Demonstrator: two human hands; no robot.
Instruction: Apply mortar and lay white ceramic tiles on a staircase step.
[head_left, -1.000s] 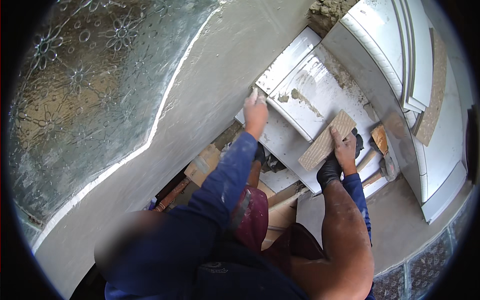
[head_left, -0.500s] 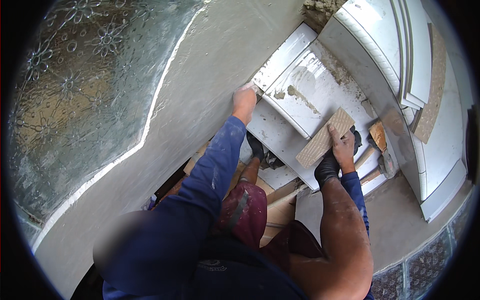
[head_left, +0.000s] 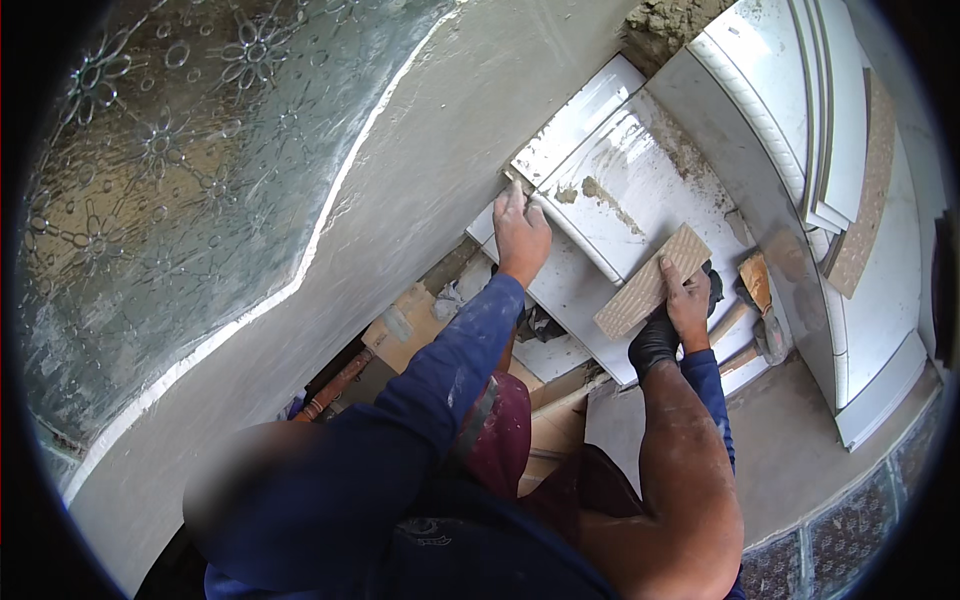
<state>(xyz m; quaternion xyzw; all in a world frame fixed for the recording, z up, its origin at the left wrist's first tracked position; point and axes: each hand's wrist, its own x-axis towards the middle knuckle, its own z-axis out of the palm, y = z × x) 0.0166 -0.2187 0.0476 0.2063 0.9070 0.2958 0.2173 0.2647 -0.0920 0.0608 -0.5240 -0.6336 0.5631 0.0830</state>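
My left hand (head_left: pixel 523 238) reaches to the step corner beside the wall. Its fingers are stretched out, touching or very near the front edge of the white tiled step (head_left: pixel 640 185), and I see nothing held in them. My right hand (head_left: pixel 688 308) grips a narrow tile strip (head_left: pixel 655 283) by its lower side, thumb on top. The strip's beige, ridged back faces up. It slants over the step's front edge, above my dark shoe (head_left: pixel 655 338). Smears of wet mortar (head_left: pixel 612 205) lie on the step's tile.
A hammer (head_left: pixel 772 335) and other wooden-handled tools lie right of my foot. White tile pieces (head_left: pixel 835 120) and a beige strip (head_left: pixel 868 190) rest on the curved step at right. A plastered wall (head_left: pixel 420 170) runs along the left, below patterned glass (head_left: pixel 160 140).
My left hand has shifted right and slightly nearer along the step's front edge, its fingers now stretched out. The right hand and the tile strip stay nearly in place.
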